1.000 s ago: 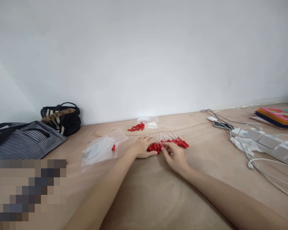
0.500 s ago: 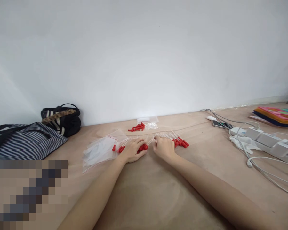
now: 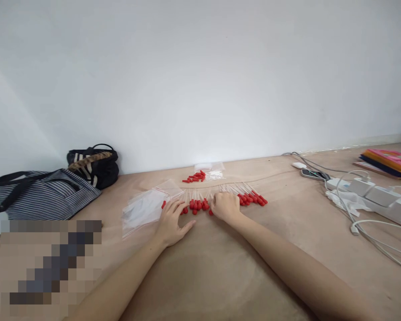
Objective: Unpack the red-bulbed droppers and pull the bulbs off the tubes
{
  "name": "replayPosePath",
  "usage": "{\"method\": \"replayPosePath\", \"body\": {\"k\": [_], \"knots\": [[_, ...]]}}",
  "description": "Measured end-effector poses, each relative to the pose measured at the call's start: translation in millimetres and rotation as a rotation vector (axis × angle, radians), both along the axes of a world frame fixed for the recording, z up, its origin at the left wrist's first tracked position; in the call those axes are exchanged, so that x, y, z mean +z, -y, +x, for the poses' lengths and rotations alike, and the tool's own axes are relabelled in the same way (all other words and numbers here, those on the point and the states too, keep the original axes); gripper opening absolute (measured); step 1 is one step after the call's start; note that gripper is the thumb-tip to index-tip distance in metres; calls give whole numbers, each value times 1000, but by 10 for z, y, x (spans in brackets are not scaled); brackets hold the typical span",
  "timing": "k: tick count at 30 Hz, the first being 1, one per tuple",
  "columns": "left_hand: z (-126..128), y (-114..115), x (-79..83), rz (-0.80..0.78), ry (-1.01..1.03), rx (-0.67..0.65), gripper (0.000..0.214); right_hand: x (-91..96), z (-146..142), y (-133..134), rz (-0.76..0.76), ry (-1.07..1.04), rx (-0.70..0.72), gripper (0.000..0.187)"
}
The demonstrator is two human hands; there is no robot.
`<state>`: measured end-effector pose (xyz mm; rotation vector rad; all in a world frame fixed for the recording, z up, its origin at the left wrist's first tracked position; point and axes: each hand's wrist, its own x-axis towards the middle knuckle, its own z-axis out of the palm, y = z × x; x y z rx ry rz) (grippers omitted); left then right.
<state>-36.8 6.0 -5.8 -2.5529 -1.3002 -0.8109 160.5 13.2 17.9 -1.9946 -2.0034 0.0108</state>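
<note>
My left hand lies low over the table with its fingers spread and the thumb stretched out. Its fingertips are by the left end of a row of thin pale sticks with red tips. My right hand is curled closed in the middle of the row; what its fingers grip is hidden behind the hand. One red tip shows just left of it. To its right, more red-tipped sticks lie side by side, red ends toward me. Clear plastic zip bags lie beside my left hand.
Farther back are loose red pieces and a small clear bag near the wall. Striped bag and black bag stand left. A power strip with chargers, cables, a phone and coloured sheets lie right.
My left hand has drawn back left and toward me off the red-tipped sticks, uncovering them. The right hand stays closed at the row, shifted slightly. The view has turned a little left.
</note>
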Motion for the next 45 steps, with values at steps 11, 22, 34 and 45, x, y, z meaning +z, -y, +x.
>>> {"method": "replayPosePath", "body": {"k": [11, 22, 34, 45], "knots": [[397, 185, -71, 78, -18, -63, 15, -201, 352, 313, 168, -57, 125, 27], [459, 157, -74, 48, 13, 85, 11, -247, 88, 225, 160, 9, 210, 28], [197, 401, -60, -51, 45, 20, 5, -310, 107, 215, 131, 92, 155, 21], [269, 450, -61, -203, 183, -67, 13, -335, 191, 770, 355, 46, 420, 19]]}}
